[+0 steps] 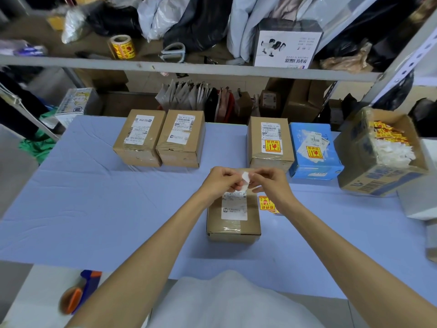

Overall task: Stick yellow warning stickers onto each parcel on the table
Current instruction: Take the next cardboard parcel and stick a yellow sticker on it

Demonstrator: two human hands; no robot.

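Pinching a small white slip between them, the left hand and right hand meet just above the far end of the near parcel; fingertips of both are curled onto the slip; cannot tell whether its hidden face is yellow. The near parcel is a brown carton flat on the blue table cover, with a white shipping label on top. Just right of the near parcel lie loose yellow stickers, partly behind the right wrist. Beyond it to the left stand two plain parcels, side by side and touching. Beyond it to the right is a stickered brown parcel, with a stickered blue parcel next to that. Farther right of the near parcel sits an open carton holding yellow stickers and white scraps. Far beyond it, on the shelf, is a sticker roll.
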